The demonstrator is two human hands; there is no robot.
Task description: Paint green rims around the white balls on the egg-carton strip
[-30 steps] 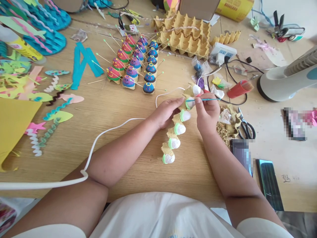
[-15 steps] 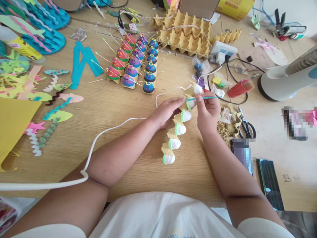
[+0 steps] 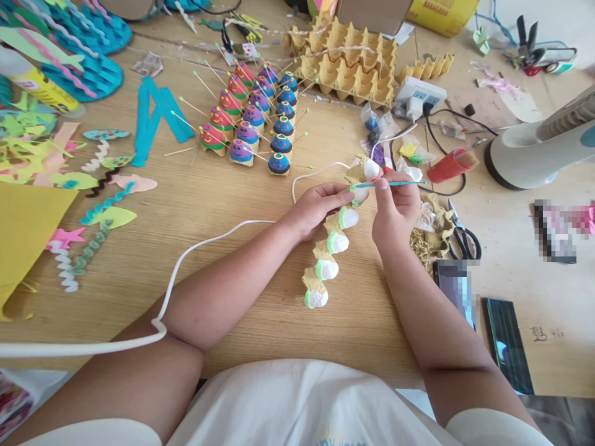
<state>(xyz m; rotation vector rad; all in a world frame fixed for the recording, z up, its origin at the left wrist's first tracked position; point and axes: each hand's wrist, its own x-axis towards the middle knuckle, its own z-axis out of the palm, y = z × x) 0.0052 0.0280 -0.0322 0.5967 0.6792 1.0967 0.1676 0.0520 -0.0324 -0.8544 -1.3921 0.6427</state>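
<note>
A strip of egg carton (image 3: pixel 321 250) runs slantwise across the wooden table, its several white domes mostly edged with light green. My left hand (image 3: pixel 320 207) grips the strip near its upper end, with the thumb against the green edge of the second dome from the top. In my right hand (image 3: pixel 395 207) a thin blue tool (image 3: pixel 409 183) is pinched between thumb and fingers. The tool lies across that same dome, its tip close to my left thumb. The topmost dome (image 3: pixel 370 168) is white, without a visible green edge.
Painted carton domes (image 3: pixel 251 116) with pins stand beyond my left hand. Carton trays (image 3: pixel 346 62), a power strip (image 3: pixel 421 93) and a red cup (image 3: pixel 450 165) lie farther back. Scissors (image 3: pixel 462 238) and phones are at right. A white cable (image 3: pixel 199 244) crosses my left arm.
My right hand and the blue tool have shifted slightly right. My left thumb has moved a little right, onto the green edge of the second dome.
</note>
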